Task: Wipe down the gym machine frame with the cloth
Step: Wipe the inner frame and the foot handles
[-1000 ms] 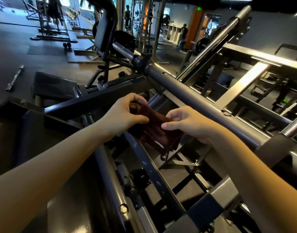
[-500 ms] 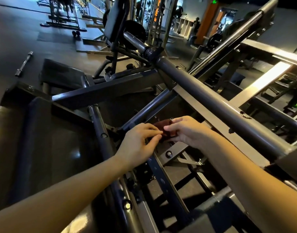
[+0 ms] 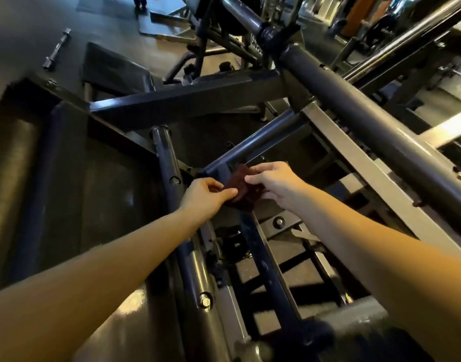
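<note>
With left hand [image 3: 206,195] and right hand [image 3: 275,182] both pinching the bunched maroon cloth [image 3: 238,182], a loosened grip could drop it between the machine frame bars [image 3: 266,262] below.

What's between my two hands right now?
The bunched dark red cloth; the left hand and the right hand each pinch a side of it. The head view shows it.

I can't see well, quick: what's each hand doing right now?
Left hand: pinching the dark red cloth.
Right hand: also gripping the cloth.
</note>
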The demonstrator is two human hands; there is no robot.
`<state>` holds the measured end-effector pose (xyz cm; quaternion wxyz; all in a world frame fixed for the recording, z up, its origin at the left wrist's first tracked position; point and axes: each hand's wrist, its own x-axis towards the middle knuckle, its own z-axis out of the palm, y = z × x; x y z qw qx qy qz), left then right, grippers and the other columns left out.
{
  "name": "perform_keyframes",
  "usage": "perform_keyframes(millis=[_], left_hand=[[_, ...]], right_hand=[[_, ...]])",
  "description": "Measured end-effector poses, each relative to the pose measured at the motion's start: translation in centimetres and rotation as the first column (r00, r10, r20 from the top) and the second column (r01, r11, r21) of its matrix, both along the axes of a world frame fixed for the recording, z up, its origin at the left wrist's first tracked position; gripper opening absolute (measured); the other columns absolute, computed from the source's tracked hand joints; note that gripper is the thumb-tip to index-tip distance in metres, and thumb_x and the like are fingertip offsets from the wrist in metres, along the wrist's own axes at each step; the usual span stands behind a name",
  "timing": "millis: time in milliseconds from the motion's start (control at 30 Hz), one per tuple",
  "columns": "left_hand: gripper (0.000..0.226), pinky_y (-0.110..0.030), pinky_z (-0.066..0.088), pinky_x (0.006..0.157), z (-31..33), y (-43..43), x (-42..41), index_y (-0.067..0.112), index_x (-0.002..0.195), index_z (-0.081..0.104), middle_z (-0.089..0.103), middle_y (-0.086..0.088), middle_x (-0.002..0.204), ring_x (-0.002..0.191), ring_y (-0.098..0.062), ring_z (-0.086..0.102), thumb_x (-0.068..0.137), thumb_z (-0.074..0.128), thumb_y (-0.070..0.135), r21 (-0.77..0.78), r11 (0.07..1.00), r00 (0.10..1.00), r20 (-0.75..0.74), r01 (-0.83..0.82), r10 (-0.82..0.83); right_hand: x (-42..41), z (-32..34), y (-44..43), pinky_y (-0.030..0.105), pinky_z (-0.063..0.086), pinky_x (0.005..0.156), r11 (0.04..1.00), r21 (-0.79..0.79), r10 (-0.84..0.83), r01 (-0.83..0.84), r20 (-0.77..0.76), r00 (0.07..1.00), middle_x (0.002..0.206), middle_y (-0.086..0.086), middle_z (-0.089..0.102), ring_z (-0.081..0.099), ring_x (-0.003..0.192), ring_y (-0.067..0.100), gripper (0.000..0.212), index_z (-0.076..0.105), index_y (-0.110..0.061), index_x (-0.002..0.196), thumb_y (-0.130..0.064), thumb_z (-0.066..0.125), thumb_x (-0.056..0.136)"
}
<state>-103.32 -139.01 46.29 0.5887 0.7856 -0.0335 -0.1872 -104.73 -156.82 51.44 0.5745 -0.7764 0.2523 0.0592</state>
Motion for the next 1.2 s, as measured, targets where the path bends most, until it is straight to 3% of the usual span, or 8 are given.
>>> perform_keyframes(millis=[133,233,367,500,733,933,1067,1200], left_hand=[[0.063,-0.049,0.035,0.119,-3.7,2.3,0.9,0.019,0.147,0.048,0.049,-0.005,0.149,0.142,-0.025,0.04,0.091,0.073,0.036,0.502,0.848,0.9,0.43,-0.169,-0.075],[0.089,-0.049,0.014,0.127,-7.1,2.6,2.0,0.016,0.161,0.02,0.015,-0.012,0.169,0.157,-0.029,0.01,0.092,0.07,0.042,0.651,0.725,0.916,0.395,-0.224,-0.072],[0.108,-0.046,0.011,0.127,-10.6,1.8,3.5,0.01,0.163,-0.001,-0.002,-0.013,0.171,0.158,-0.029,-0.001,0.09,0.071,0.046,0.653,0.717,0.959,0.27,-0.244,0.081],[0.111,-0.045,0.013,0.126,-12.4,-0.3,3.9,0.01,0.162,-0.005,-0.004,-0.012,0.171,0.158,-0.028,-0.001,0.09,0.071,0.047,0.665,0.695,0.955,0.276,-0.274,0.112],[0.11,-0.046,0.018,0.125,-13.2,-0.5,4.2,0.011,0.162,-0.007,-0.006,-0.013,0.17,0.158,-0.03,0.001,0.091,0.071,0.043,0.711,0.644,0.945,0.321,-0.283,0.06],[0.113,-0.047,0.02,0.124,-13.4,-0.5,4.4,0.008,0.161,-0.007,-0.004,-0.016,0.17,0.157,-0.032,0.003,0.089,0.073,0.041,0.742,0.612,0.945,0.326,-0.273,0.026],[0.114,-0.048,0.018,0.126,-13.2,-0.5,4.2,0.009,0.161,-0.009,-0.007,-0.016,0.17,0.157,-0.032,0.0,0.088,0.072,0.042,0.735,0.63,0.952,0.306,-0.251,0.023],[0.113,-0.048,0.019,0.125,-13.4,-0.5,4.3,0.009,0.161,-0.008,-0.007,-0.016,0.17,0.157,-0.032,0.0,0.088,0.072,0.042,0.729,0.632,0.948,0.317,-0.263,0.029]], right_hand=[[2.0,-3.4,-2.3,0.028,0.042,0.093,0.806,-0.478,0.327,-0.348,-0.13,0.936,0.121,-0.004,0.059,0.054,0.112,0.011,0.035,0.064,-0.016,0.133,-0.007,0.057,0.1],[3.2,-7.9,-3.8,0.028,0.041,0.089,0.608,-0.626,0.421,-0.489,-0.267,0.867,0.124,0.002,0.061,0.057,0.115,0.018,0.034,0.061,-0.017,0.131,-0.01,0.059,0.098],[4.7,-13.5,-5.4,0.038,0.053,0.08,0.525,-0.696,0.424,-0.49,-0.286,0.859,0.105,-0.001,0.063,0.061,0.097,0.02,0.021,0.054,-0.026,0.105,-0.015,0.066,0.091],[7.0,-17.2,-6.4,0.018,0.043,0.091,0.583,-0.728,0.417,-0.36,-0.112,0.902,0.112,-0.003,0.055,0.054,0.106,0.014,0.02,0.065,-0.021,0.114,-0.01,0.058,0.099],[11.0,-19.9,-9.2,0.041,0.055,0.097,0.836,-0.547,-0.021,0.046,0.052,0.998,0.118,0.001,0.065,0.063,0.113,0.023,0.025,0.063,-0.024,0.12,-0.017,0.067,0.096],[11.6,-20.5,-9.2,0.042,0.058,0.089,0.83,-0.528,0.11,-0.18,-0.161,0.981,0.106,0.003,0.069,0.066,0.1,0.02,0.024,0.072,-0.016,0.109,-0.021,0.08,0.087],[9.3,-18.1,-11.5,0.041,0.054,0.089,0.755,-0.403,0.285,-0.518,-0.511,0.811,0.099,0.005,0.07,0.065,0.098,0.021,0.024,0.074,-0.012,0.104,-0.013,0.083,0.082],[9.9,-19.2,-10.5,0.04,0.055,0.09,0.776,-0.493,0.229,-0.393,-0.36,0.904,0.102,0.001,0.069,0.065,0.1,0.018,0.024,0.072,-0.016,0.109,-0.019,0.079,0.086]])
